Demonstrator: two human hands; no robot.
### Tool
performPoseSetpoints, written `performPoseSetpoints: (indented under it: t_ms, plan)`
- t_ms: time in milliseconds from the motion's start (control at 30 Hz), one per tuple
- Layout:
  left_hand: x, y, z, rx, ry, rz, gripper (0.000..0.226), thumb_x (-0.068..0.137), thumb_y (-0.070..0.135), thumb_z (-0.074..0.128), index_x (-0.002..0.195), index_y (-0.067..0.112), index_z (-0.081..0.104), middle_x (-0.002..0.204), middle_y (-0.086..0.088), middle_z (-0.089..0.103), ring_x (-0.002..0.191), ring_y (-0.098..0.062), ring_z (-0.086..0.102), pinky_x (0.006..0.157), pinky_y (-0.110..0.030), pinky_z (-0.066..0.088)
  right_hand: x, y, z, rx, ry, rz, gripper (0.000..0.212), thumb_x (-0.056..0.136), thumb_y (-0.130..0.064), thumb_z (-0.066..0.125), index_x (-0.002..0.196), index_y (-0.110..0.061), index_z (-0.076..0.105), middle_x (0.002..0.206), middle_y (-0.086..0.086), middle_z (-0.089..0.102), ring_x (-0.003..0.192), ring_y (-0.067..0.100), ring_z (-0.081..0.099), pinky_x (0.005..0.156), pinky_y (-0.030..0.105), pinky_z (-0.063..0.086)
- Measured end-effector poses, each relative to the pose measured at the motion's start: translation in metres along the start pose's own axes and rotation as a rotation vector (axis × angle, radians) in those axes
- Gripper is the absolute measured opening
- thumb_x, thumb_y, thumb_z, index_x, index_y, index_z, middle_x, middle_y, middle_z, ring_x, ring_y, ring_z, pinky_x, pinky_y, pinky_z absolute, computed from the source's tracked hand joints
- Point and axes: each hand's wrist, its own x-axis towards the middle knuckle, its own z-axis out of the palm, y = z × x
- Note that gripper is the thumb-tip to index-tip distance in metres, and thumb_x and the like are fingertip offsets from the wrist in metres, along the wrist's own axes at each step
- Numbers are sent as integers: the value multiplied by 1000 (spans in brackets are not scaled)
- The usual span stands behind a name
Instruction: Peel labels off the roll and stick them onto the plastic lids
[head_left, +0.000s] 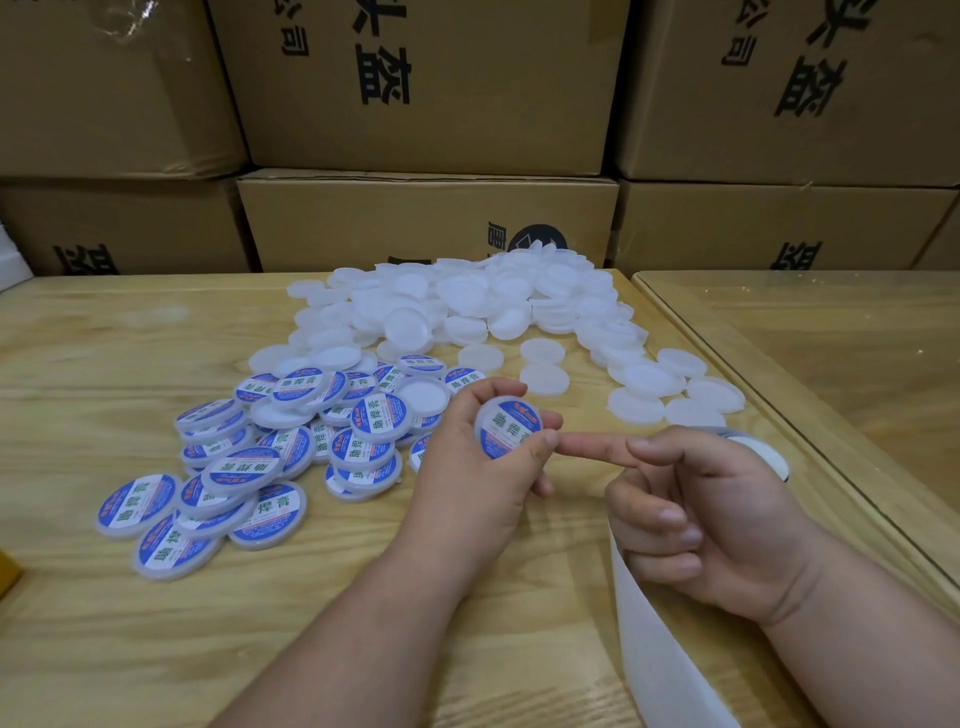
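Two hands (467, 467) are in view. One labelled lid (508, 427) is held; some two dozen more labelled lids (244, 467) lie heaped. The plain white lids (467, 301) are too many to count. One label roll (758, 452). Six cardboard boxes (426, 223) show.

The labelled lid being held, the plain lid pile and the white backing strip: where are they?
Labelled lid (506, 428), head view: centre of its label.
Plain lid pile (467, 296), head view: a lid near the middle.
Backing strip (654, 639), head view: its bare white face.

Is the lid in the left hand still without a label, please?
No, the lid gripped by the left hand already carries a blue and white label.
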Motion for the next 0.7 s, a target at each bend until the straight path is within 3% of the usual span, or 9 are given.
performPoseSetpoints:
  t_ms: [133,267,367,467,533,600,700]
  plan:
    - [1,2,0,-1,79,-1,37,89,16,78,111,33,54,88,2,79,51,-14,63,51,-21,48,-1,-1,0,2,49,-65,82,50,-30,89,127,-8,71,48,1,40,34,8,29,35,16,30]
    - [1,5,1,-83,166,-27,6,103,34,56,103,40,57,76,-7,77,34,-16,52,36,-21,38,-7,-8,-1,35,53,-169,80,53,-30,89,127,-6,70,48,0,40,34,7,30,34,16,30]
    - [1,4,1,-147,260,1,22,107,33,44,100,37,64,55,-4,56,34,-10,41,33,-20,30,-13,-16,-3,58,59,-246,64,62,-29,79,122,-8,73,47,-2,40,33,6,31,31,19,30]
    - [1,7,1,-233,328,-37,25,109,32,37,111,44,59,63,3,52,40,-6,41,35,-18,32,-16,-19,-5,63,121,-302,52,66,-29,68,113,-10,76,46,-2,38,32,6,29,30,19,27]
    - [2,10,-1,-246,348,-63,32,109,31,36,129,55,44,65,5,65,38,-10,42,36,-19,33,-16,-19,-5,63,156,-311,49,67,-29,65,111,-10,76,46,-2,37,32,7,28,30,19,26]
    - [5,10,-5,-254,335,-85,56,109,30,38,146,63,14,84,6,78,42,-16,55,38,-22,39,-14,-17,-4,40,188,-294,45,72,-28,61,109,-9,77,46,-1,36,32,7,27,32,17,26]
    - [6,11,-7,-272,333,-110,78,107,32,43,146,64,-16,99,6,79,65,-27,76,39,-24,47,-12,-15,-2,-94,276,-232,41,74,-29,62,107,-9,77,48,1,36,33,9,24,34,16,27]
